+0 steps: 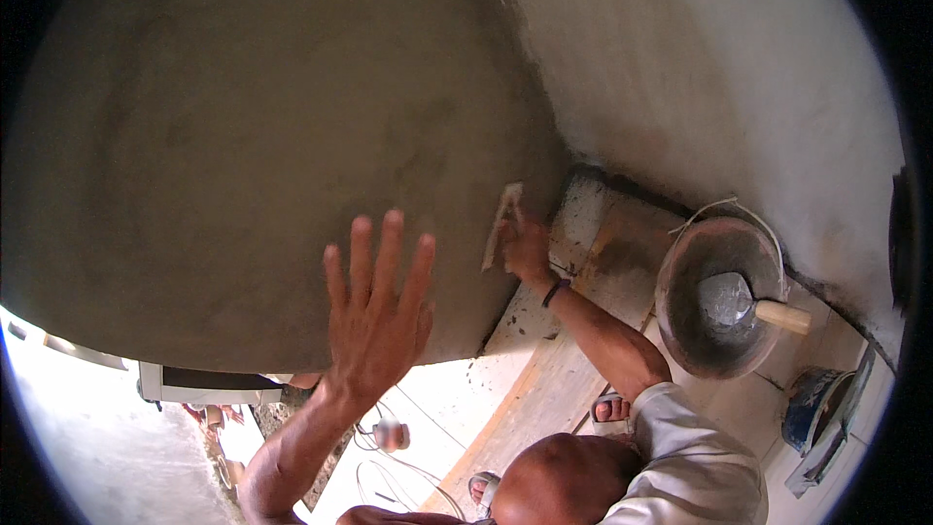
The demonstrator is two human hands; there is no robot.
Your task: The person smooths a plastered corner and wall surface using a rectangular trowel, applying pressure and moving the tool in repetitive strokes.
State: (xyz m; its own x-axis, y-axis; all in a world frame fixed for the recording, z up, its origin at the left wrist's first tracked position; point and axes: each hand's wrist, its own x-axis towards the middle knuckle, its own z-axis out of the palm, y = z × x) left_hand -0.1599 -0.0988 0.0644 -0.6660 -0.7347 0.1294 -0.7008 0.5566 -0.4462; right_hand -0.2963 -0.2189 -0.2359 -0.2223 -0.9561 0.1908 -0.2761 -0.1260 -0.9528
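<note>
My left hand (377,316) is raised, fingers spread, with its back toward me, in front of a grey-brown plastered wall (292,136); whether it touches the wall I cannot tell. Nothing is in it. To its right, my right hand (526,251), with a dark band at the wrist, grips a plastering float (502,224). The float appears nearly edge-on, close to the wall near the corner, and is slightly blurred. A round mortar pan (671,301) with a rope handle stands at the right. In the pan lies a trowel (727,299), its wooden handle over the rim.
A paler wall (700,58) meets the plastered one at the corner. Crumbs of mortar lie on the floor boards (530,384) near the wall's foot. A dark blue bucket (814,408) stands at the lower right beside a long strip (836,437). Loose cable (408,472) trails below my left hand.
</note>
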